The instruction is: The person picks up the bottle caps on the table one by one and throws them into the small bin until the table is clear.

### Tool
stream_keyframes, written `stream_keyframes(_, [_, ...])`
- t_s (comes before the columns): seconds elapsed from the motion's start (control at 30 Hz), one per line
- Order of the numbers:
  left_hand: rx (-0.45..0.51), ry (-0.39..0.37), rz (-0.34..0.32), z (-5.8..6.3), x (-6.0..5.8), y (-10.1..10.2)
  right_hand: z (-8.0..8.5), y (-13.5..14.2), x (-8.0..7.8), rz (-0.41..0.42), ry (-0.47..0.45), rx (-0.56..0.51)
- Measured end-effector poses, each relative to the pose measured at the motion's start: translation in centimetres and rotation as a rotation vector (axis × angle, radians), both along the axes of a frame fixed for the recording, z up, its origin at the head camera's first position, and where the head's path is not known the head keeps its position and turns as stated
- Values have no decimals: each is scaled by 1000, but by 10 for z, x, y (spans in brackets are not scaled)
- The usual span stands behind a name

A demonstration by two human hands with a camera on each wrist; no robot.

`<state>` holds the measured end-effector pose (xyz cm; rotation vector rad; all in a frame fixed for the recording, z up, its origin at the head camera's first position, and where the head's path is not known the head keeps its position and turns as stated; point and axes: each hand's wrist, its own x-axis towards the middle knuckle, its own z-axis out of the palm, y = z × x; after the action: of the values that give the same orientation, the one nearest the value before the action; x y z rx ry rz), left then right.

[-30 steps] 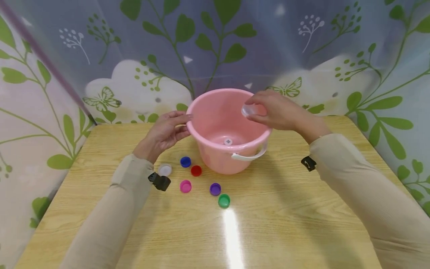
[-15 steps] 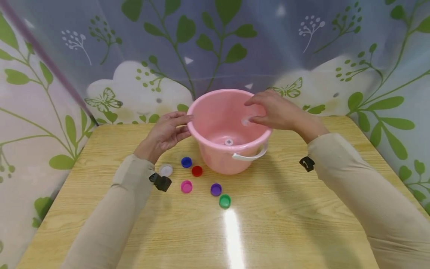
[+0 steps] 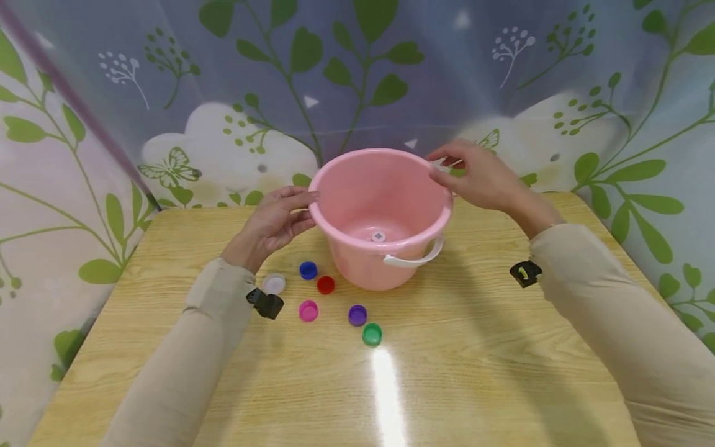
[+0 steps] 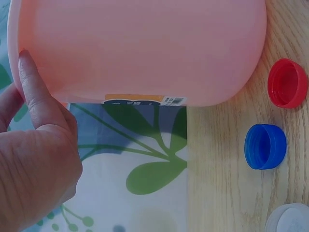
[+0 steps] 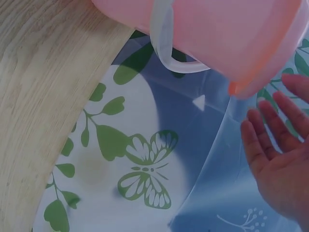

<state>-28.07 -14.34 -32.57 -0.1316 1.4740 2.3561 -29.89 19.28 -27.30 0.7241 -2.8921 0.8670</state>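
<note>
A pink bucket (image 3: 357, 192) stands on the wooden table, its white handle (image 3: 416, 257) hanging at the front right. My left hand (image 3: 274, 217) grips the left rim between thumb and fingers; the left wrist view shows one digit against the pink wall. At the right rim is my right hand (image 3: 475, 174), fingers loosely spread and holding nothing; in the right wrist view they are apart from the bucket. Inside, on the bucket's floor, lies a small round white piece with a grey cross mark (image 3: 378, 236). The front wall hides part of the floor.
Several bottle caps lie in front and to the left: white (image 3: 274, 284), blue (image 3: 308, 270), red (image 3: 326, 285), pink (image 3: 308, 311), purple (image 3: 357, 315) and green (image 3: 372, 334). A leaf-patterned curtain (image 3: 234, 74) stands behind the table (image 3: 480, 347).
My right hand has let a clear whitish cap drop into the bucket and moved right to the rim; the cap is out of sight. My left hand stays on the rim.
</note>
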Motion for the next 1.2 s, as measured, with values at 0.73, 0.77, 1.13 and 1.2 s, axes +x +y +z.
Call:
stream_keyframes(0.73, [31, -11, 13, 1, 0, 0, -11, 8, 1, -102, -503, -354])
stream_keyframes(0.77, [32, -10, 15, 1, 0, 0, -11, 8, 1, -101, -531, -377])
stream_keyframes(1.13, [21, -6, 15, -2, 0, 1, -20, 11, -3, -163, -836, -746])
stream_keyframes(1.2, [29, -12, 22, -2, 0, 1, -21, 12, -3, -166, -864, -798])
